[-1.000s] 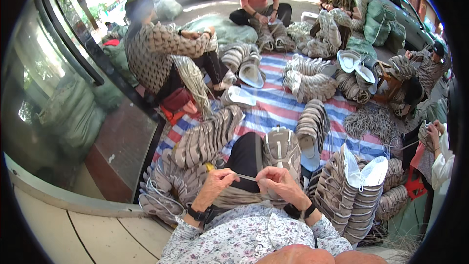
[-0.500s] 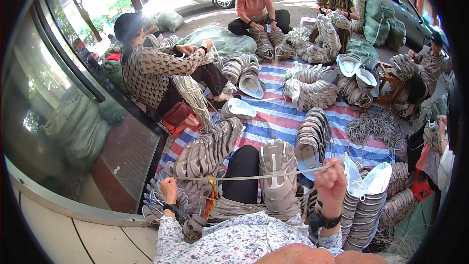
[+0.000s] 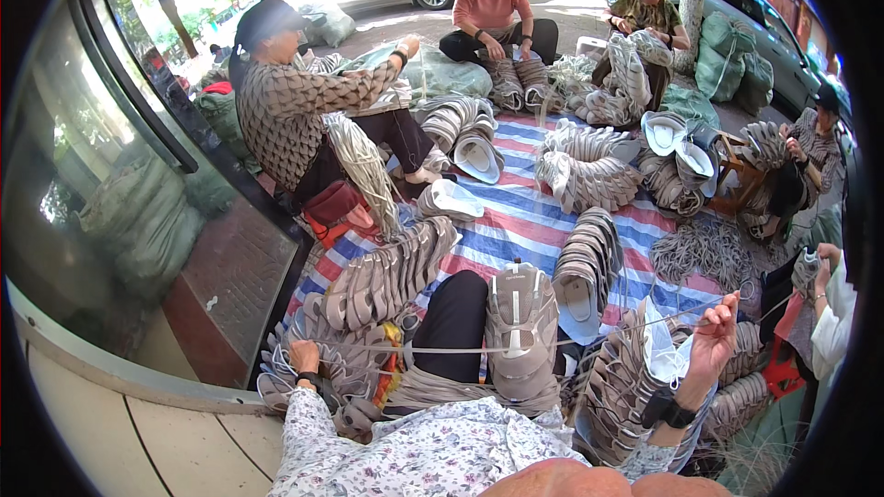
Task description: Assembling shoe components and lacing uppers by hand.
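A long, flat grey-beige shoelace (image 3: 446, 350) runs taut across my lap. My left hand (image 3: 304, 356) is closed on one end, beside a pile of grey shoes at the lower left. Raised on the right, my right hand (image 3: 715, 336) pinches the other end between thumb and fingers. Under the lace, a single grey-beige shoe (image 3: 521, 322) rests toe toward me beside my dark-trousered knee (image 3: 451, 322). A bundle of loose laces (image 3: 433, 394) lies across my lap, partly hidden by my floral top.
Rows of nested shoes (image 3: 391, 281) curve over the striped sheet (image 3: 516, 221), with another stack (image 3: 587, 267) ahead and one (image 3: 617, 396) under my right arm. A lace heap (image 3: 704, 248) lies right. A person (image 3: 308, 97) works at left; several others sit around. A glass door (image 3: 138, 221) borders the left.
My right hand has moved right and outward, stretching the lace wider. My left hand has shifted slightly left. The person at left has raised a hand.
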Motion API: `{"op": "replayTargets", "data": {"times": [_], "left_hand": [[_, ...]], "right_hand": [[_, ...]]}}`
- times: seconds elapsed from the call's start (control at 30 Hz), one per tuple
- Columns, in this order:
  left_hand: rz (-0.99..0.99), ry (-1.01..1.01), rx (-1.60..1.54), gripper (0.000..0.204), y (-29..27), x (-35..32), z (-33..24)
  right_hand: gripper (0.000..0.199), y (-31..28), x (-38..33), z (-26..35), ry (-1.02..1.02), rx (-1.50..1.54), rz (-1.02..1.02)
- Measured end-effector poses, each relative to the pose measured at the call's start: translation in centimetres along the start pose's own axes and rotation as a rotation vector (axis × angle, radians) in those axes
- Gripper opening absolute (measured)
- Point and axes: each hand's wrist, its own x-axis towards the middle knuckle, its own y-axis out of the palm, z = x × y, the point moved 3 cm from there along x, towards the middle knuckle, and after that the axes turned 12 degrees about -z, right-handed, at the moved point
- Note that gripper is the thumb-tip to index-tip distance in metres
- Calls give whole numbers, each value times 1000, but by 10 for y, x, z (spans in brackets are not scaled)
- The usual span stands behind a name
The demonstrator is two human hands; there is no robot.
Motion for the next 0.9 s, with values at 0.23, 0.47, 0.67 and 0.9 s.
{"op": "replayTargets", "data": {"times": [0.23, 0.47, 0.67, 0.9], "left_hand": [[154, -60, 37, 26, -2, -2, -6], [80, 107, 39, 26, 24, 0, 7], [398, 508, -494, 31, -22, -42, -122], [927, 895, -1019, 18, -145, -209, -292]], "right_hand": [[42, -36, 52, 93, -57, -131, 100], [46, -11, 46, 110, -162, -352, 57], [21, 24, -14, -24, -110, -991, -132], [11, 103, -112, -222, 69, -1302, 552]]}}
